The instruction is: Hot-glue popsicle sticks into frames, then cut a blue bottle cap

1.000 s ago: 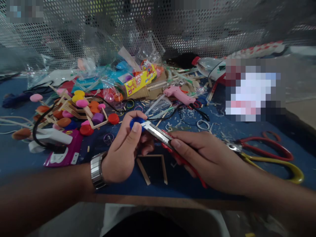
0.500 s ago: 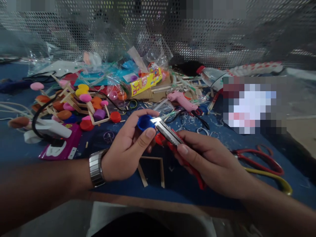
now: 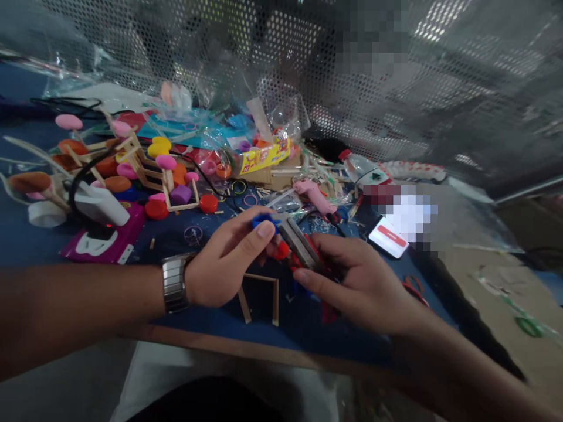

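My left hand (image 3: pixel 226 258), with a metal watch on the wrist, pinches a blue bottle cap (image 3: pixel 263 219) between thumb and fingers. In my right hand (image 3: pixel 352 278) is a red utility knife (image 3: pixel 302 246), its metal end pointing up and left. The knife's tip is at the right rim of the cap; whether it cuts in cannot be made out. A small red piece (image 3: pixel 282 251) shows between the hands; whether it belongs to the knife is unclear. Below the hands, a three-sided frame of wooden sticks (image 3: pixel 275 300) lies on the blue table (image 3: pixel 197 325).
Stick models with coloured caps and spoons (image 3: pixel 169 176) stand at left, behind a white plug (image 3: pixel 99 202) on a purple packet (image 3: pixel 129 234). Beyond my hands lie a pink glue gun (image 3: pixel 315 196), a yellow wrapper (image 3: pixel 266 157) and a plastic bottle (image 3: pixel 363 167). A lit phone (image 3: pixel 389 237) lies right.
The view has turned to the right and tilted. The blue cap has tipped, showing less of its inside, and the knife has shifted slightly left with my right hand. Both grips stay closed.
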{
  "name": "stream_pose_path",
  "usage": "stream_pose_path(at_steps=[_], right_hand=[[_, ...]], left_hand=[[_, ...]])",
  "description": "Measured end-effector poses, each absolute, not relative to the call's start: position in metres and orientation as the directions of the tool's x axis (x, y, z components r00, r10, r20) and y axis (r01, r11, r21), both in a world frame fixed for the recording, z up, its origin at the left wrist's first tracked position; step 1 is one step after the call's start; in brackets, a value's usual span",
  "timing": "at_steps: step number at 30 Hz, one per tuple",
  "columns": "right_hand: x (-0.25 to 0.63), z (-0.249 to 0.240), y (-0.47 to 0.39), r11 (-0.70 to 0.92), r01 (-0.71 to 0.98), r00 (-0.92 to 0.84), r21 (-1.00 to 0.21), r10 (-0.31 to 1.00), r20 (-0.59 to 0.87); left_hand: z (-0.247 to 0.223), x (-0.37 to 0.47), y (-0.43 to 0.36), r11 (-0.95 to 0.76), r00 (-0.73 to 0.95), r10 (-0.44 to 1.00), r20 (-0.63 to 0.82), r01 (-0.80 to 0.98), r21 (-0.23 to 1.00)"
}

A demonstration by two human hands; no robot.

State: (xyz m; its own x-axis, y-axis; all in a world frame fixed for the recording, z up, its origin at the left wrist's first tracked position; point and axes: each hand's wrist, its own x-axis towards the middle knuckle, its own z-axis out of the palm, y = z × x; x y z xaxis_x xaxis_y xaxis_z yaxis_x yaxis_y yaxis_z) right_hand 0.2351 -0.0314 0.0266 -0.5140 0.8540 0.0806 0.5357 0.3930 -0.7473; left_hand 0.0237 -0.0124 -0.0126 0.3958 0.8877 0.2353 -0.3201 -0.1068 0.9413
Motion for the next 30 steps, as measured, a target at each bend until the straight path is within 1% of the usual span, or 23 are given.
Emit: stream_pose_path(at_steps=[2,4,7,8,11,13,15,17,18,19,20,21,22,23,24,25,27,30], right_hand=[[0.236,0.019,-0.03,0.438,0.478,-0.473,-0.761,0.859,0.198],[0.239,0.009,-0.029,0.464,0.451,-0.369,-0.763,0.875,0.314],[0.244,-0.003,-0.027,0.586,0.493,-0.327,-0.643,0.81,0.488],[0.246,-0.005,-0.026,0.613,0.517,-0.333,-0.597,0.787,0.519],[0.247,-0.005,-0.024,0.636,0.583,-0.368,-0.505,0.761,0.535],[0.246,-0.003,-0.023,0.644,0.592,-0.401,-0.484,0.757,0.516],[0.244,-0.001,-0.023,0.66,0.566,-0.435,-0.494,0.748,0.502],[0.242,0.0,-0.026,0.645,0.525,-0.433,-0.555,0.765,0.477],[0.241,0.0,-0.028,0.604,0.497,-0.413,-0.623,0.796,0.442],[0.241,0.001,-0.03,0.531,0.45,-0.384,-0.718,0.841,0.381],[0.24,0.001,-0.033,0.421,0.384,-0.361,-0.822,0.887,0.287],[0.239,0.002,-0.036,0.261,0.292,-0.35,-0.92,0.924,0.151],[0.238,0.003,-0.038,0.089,0.169,-0.373,-0.982,0.928,0.02],[0.237,0.004,-0.04,-0.06,0.085,-0.426,-0.995,0.9,-0.091],[0.236,0.005,-0.042,-0.171,0.03,-0.476,-0.985,0.864,-0.164],[0.235,0.006,-0.043,-0.242,-0.009,-0.511,-0.97,0.836,-0.203],[0.233,0.007,-0.043,-0.313,-0.045,-0.545,-0.949,0.804,-0.239],[0.232,0.006,-0.042,-0.352,-0.056,-0.542,-0.934,0.797,-0.268]], left_hand=[[-0.011,0.024,-0.012,-0.095,0.387,0.894,0.226,-0.33,0.939],[-0.01,0.023,-0.011,-0.08,0.385,0.899,0.209,-0.326,0.942],[-0.009,0.023,-0.011,-0.036,0.403,0.898,0.177,-0.332,0.943],[-0.009,0.024,-0.011,-0.018,0.411,0.896,0.165,-0.339,0.941],[-0.007,0.024,-0.011,0.031,0.425,0.896,0.128,-0.346,0.938],[-0.005,0.024,-0.012,0.057,0.419,0.902,0.102,-0.351,0.935],[-0.004,0.024,-0.012,0.083,0.407,0.91,0.077,-0.362,0.928],[-0.003,0.024,-0.012,0.112,0.396,0.917,0.047,-0.371,0.922],[-0.003,0.024,-0.012,0.127,0.393,0.919,0.032,-0.373,0.919],[-0.003,0.023,-0.012,0.143,0.395,0.919,0.016,-0.371,0.917],[-0.003,0.023,-0.012,0.159,0.398,0.917,0.001,-0.369,0.916],[-0.004,0.023,-0.012,0.171,0.399,0.917,-0.011,-0.369,0.914],[-0.004,0.023,-0.012,0.176,0.395,0.918,-0.017,-0.37,0.912],[-0.005,0.023,-0.011,0.175,0.389,0.921,-0.019,-0.371,0.912],[-0.005,0.023,-0.011,0.17,0.381,0.924,-0.016,-0.374,0.912],[-0.006,0.023,-0.011,0.167,0.376,0.926,-0.014,-0.377,0.911],[-0.007,0.023,-0.011,0.165,0.379,0.925,-0.009,-0.382,0.909],[-0.009,0.022,-0.012,0.167,0.393,0.919,-0.011,-0.365,0.916]])
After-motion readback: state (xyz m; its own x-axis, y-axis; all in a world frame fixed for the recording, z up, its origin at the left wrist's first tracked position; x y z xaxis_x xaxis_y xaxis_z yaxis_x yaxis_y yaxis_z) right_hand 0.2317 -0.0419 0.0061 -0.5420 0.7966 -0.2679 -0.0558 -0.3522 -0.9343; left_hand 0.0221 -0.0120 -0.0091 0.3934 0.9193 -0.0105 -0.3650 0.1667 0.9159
